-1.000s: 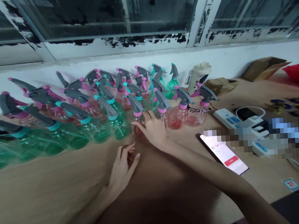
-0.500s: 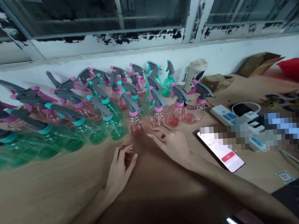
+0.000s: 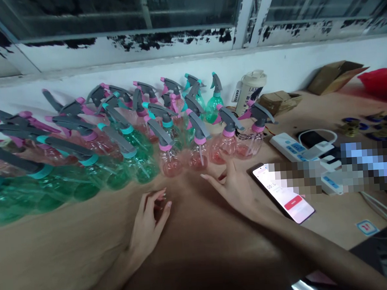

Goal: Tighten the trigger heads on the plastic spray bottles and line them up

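Several spray bottles stand in rows on the wooden table (image 3: 56, 258) under the window: green ones (image 3: 138, 163) to the left, pink ones (image 3: 170, 157) to the right, all with grey triggers. My right hand (image 3: 237, 188) lies open on the table just in front of the pink bottles, holding nothing, next to a lit phone (image 3: 283, 192). My left hand (image 3: 149, 222) rests on the tabletop with its fingers loosely curled and apart, empty, a little short of the bottle row.
A white power strip (image 3: 287, 146) with a charger and cable lies right of the bottles. A lidded cup (image 3: 251, 91) stands at the wall. Cardboard boxes (image 3: 335, 75) and a red bag (image 3: 383, 85) sit at the far right. A small sticker (image 3: 367, 227) is on the table.
My right hand has drawn back from the pink bottle it touched and moved right toward the phone. My left hand has hardly shifted. The view has drifted slightly right.
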The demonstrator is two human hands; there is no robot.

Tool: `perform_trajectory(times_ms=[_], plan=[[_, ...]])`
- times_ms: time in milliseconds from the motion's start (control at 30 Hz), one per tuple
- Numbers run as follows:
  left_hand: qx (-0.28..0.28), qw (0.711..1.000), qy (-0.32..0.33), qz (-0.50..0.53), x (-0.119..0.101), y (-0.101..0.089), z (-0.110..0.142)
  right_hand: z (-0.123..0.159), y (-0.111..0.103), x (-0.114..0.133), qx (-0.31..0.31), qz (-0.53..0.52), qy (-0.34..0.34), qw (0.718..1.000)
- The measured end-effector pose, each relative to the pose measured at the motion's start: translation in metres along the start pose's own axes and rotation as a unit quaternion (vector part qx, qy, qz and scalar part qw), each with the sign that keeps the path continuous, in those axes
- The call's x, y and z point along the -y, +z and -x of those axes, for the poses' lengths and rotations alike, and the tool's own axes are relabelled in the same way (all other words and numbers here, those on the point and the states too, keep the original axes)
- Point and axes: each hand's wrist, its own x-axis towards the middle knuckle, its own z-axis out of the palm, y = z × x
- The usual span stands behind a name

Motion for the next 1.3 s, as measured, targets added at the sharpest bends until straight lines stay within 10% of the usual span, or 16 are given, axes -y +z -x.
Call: perform_trajectory(times_ms=[567,1300], plan=[[0.014,1.0,0.019,0.0,0.003,0.0,0.002,-0.051,0.018,0.018,-0.023,0.059,-0.024,0.998],[0.152,0.977,0.122,0.085,-0.04,0.037,0.007,0.069,-0.038,0.004,0.026,-0.007,-0.096,0.995]])
